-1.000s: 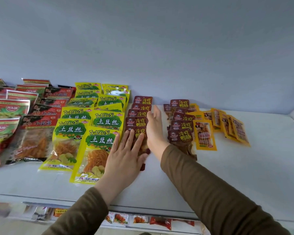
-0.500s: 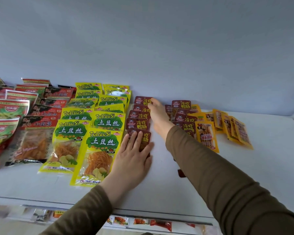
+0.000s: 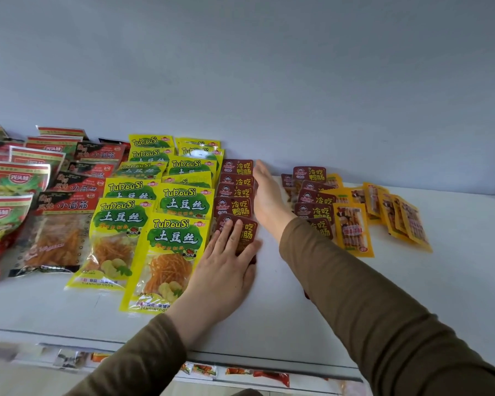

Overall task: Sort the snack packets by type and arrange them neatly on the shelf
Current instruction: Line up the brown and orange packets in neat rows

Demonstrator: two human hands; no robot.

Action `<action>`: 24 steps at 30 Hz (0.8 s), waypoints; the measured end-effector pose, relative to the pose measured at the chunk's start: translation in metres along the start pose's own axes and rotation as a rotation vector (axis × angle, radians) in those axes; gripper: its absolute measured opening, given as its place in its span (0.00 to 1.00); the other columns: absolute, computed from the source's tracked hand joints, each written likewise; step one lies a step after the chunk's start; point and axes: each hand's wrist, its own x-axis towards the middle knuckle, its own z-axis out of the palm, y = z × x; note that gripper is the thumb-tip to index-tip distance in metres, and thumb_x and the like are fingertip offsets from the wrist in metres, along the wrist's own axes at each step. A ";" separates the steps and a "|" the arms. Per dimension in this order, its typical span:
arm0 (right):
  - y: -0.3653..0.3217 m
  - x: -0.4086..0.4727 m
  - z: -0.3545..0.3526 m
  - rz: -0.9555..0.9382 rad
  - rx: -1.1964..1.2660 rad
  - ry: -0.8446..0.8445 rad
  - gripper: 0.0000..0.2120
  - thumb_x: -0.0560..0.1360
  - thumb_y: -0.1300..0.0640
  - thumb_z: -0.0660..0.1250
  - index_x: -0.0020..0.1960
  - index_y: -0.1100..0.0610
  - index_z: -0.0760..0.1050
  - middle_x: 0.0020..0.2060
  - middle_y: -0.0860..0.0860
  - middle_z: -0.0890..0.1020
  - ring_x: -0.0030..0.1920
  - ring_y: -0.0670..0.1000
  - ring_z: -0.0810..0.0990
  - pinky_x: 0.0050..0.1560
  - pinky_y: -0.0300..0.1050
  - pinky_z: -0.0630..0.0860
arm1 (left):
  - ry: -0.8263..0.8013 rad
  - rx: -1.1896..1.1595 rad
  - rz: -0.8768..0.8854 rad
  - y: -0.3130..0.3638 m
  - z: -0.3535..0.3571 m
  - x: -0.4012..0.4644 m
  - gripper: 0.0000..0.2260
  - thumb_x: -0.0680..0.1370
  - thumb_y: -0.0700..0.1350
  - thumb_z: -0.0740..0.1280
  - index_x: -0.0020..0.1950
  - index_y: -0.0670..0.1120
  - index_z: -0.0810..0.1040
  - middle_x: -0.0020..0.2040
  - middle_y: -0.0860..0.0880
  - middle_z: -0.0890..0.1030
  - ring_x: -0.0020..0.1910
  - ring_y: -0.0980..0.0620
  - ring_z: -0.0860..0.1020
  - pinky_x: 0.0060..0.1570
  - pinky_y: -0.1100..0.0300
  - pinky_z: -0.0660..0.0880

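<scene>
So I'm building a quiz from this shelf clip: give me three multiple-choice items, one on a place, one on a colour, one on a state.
1. Where does the left hand rest?
A on the front dark red packet
B on an orange packet
C off the shelf

2. The packets marked TuDouSi are mostly:
A blue
B yellow and green
C white

3. The right hand is:
A a fist
B pinching a packet
C flat, fingers straight

Answers: 1 A, its fingers cover that packet's front; 2 B, yellow edges, green label; 3 C, it stands edge-on against the dark red row.
</scene>
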 end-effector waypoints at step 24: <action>-0.009 -0.041 -0.026 -0.445 -1.363 -0.258 0.16 0.80 0.52 0.67 0.67 0.52 0.76 0.61 0.51 0.73 0.56 0.50 0.77 0.56 0.47 0.75 | -0.011 0.004 -0.064 0.004 0.001 -0.011 0.26 0.86 0.54 0.47 0.84 0.48 0.51 0.84 0.43 0.46 0.83 0.46 0.42 0.81 0.49 0.42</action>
